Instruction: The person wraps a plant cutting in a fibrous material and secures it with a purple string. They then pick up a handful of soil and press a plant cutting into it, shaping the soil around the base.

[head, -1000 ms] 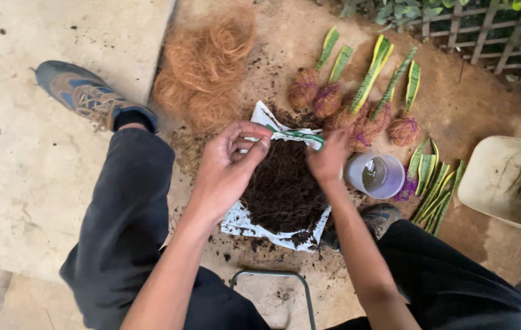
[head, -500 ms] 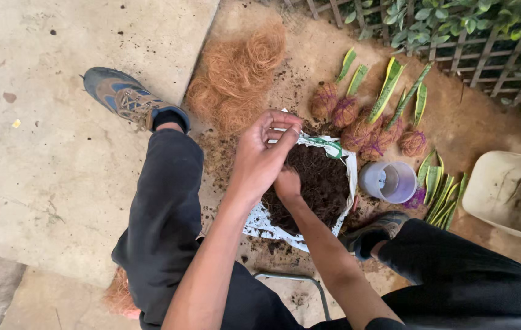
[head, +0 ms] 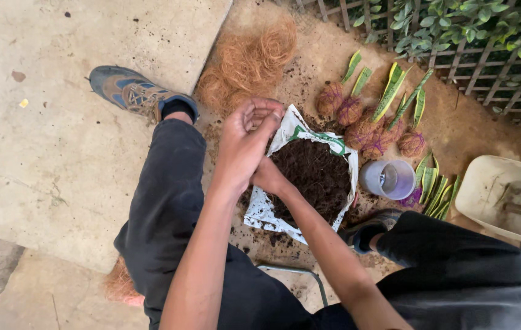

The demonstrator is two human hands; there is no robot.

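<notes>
- Already, several small plants [head: 364,125] are seen with their roots wrapped in brown fibre balls tied with purple thread; they are laid together on the bare soil just beyond the far edge of the soil bag, below the lattice fence [head: 456,67].
- More green-and-yellow leaf cuttings [head: 434,183] are left unwrapped, judging by their loose look, at the right side of the ground patch, between a pale plastic cup [head: 388,179] and a cream tub [head: 505,195].
- A white bag of dark soil [head: 312,174] is laid open on the ground between the person's legs, and it is well filled.
- A heap of loose coconut fibre [head: 245,58] is kept at the far left edge of the soil patch, next to the concrete slab [head: 46,153], so wrapping material is plentiful.
- The left hand [head: 245,143] is held above the near-left corner of the bag, cupped with the fingers curled together; whether anything is enclosed in it cannot be told.
- The right hand [head: 269,177] is tucked under the left wrist, touching it, and is mostly hidden; its grip cannot be told.
- As a judgement, the work is partly done: some plants are finished, others are waiting.
</notes>
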